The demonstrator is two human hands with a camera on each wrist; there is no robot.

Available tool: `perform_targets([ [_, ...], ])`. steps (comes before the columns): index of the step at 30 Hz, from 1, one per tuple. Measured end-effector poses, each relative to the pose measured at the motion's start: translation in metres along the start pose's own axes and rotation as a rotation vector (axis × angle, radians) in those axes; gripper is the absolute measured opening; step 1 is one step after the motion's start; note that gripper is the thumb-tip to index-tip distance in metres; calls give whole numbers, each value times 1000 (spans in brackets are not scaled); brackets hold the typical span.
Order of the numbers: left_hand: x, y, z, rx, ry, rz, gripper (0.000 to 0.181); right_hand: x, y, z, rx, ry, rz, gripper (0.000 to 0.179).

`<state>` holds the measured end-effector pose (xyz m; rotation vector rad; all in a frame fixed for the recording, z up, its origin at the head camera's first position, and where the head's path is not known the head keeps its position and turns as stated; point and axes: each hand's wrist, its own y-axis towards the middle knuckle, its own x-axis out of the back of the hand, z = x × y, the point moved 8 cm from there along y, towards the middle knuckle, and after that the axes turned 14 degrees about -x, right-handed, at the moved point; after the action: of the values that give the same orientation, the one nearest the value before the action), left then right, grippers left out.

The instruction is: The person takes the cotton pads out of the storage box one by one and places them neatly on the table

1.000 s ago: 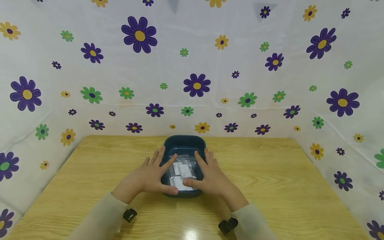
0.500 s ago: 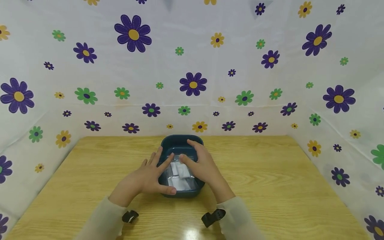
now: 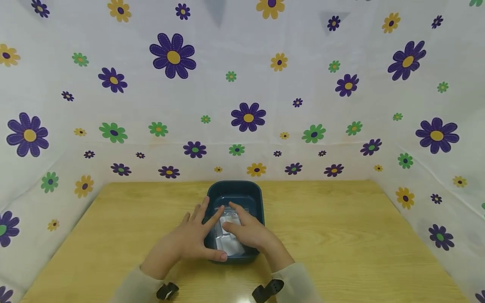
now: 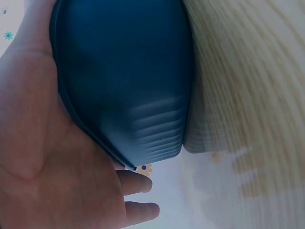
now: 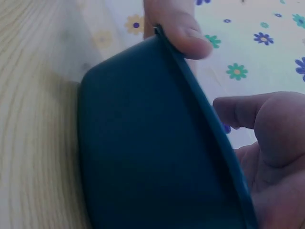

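Note:
A dark blue plastic basin [image 3: 235,190] stands on the table. Inside its near half lie clear plastic bags with white contents [image 3: 227,244], partly covered by my right hand; how many there are I cannot tell. My left hand [image 3: 189,239] rests on the basin's left rim, fingers spread, thumb across the near rim. In the left wrist view the palm of that hand [image 4: 62,162] lies along the basin's outer wall [image 4: 124,71]. My right hand [image 3: 253,230] reaches over the right rim above the bags, thumb and index finger apart; its other fingers are hidden.
The wooden table [image 3: 341,235] extends on both sides of the basin. A white cloth with printed flowers [image 3: 295,84] hangs behind and along both sides. Black bands with small devices [image 3: 268,290] sit at both wrists.
My right hand has left the right rim and moved leftward, then lower over the bags in the basin. The left hand stays on the rim. The head view has shifted slightly.

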<state>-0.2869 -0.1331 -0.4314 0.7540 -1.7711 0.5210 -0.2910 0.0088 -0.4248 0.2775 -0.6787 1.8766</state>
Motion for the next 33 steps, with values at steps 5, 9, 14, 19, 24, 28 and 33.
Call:
perform_targets([
  [5,-1,-4,1,17,-4,-8,118,-9,2,2,28,-45,-25,61],
  [9,-2,-5,2,11,-10,-20,118,-8,3,2,30,-68,-94,59],
  [14,-3,-4,2,14,-23,-16,118,-3,5,-2,0,-9,-142,56],
  [19,-2,-5,2,28,-11,-14,119,-7,6,-2,-15,-66,-151,57],
  [24,-4,-5,1,37,-25,-6,119,-8,5,0,21,-143,-158,49],
  [28,-5,-6,1,42,-38,0,120,-11,6,1,37,-170,-141,45],
  [33,-3,-7,2,49,-30,5,121,-15,6,6,68,-199,-140,39],
])
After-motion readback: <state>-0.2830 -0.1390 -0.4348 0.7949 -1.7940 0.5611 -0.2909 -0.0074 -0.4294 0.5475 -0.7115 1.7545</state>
